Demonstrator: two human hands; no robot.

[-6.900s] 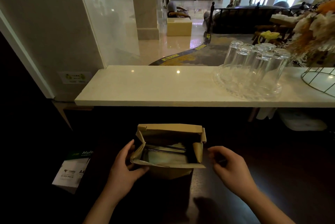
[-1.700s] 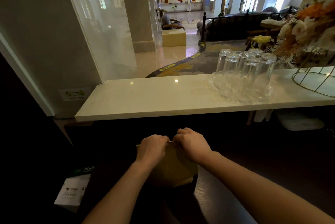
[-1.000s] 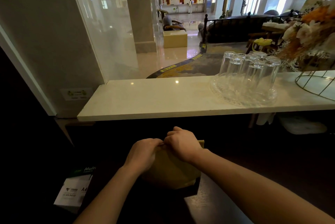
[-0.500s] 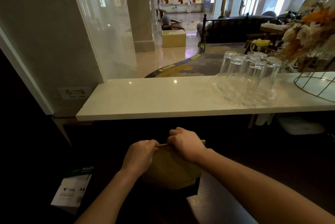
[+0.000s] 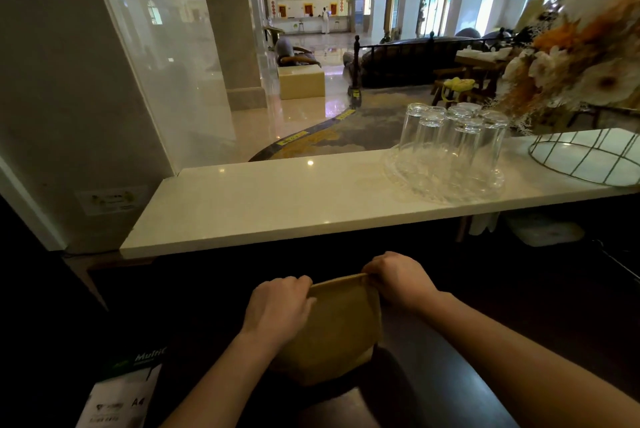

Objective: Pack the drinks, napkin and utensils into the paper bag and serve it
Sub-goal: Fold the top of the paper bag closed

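Observation:
A brown paper bag [image 5: 337, 327] stands on the dark lower counter in front of me, its top folded flat and closed. My left hand [image 5: 277, 309] grips the left end of the folded top edge. At the right end of that edge my right hand [image 5: 400, 277] pinches the fold. The drinks, napkin and utensils are out of sight; the bag's inside is hidden.
A pale marble serving ledge [image 5: 277, 205] runs across just beyond the bag. On its right stand several upturned glasses on a glass tray [image 5: 450, 150] and a wire basket [image 5: 588, 157] under dried flowers. An A4 paper ream [image 5: 121, 396] lies at lower left.
The bag was open 6.9 s ago; its top is now folded shut. Over the last second my hands have slid apart along the fold toward its two ends.

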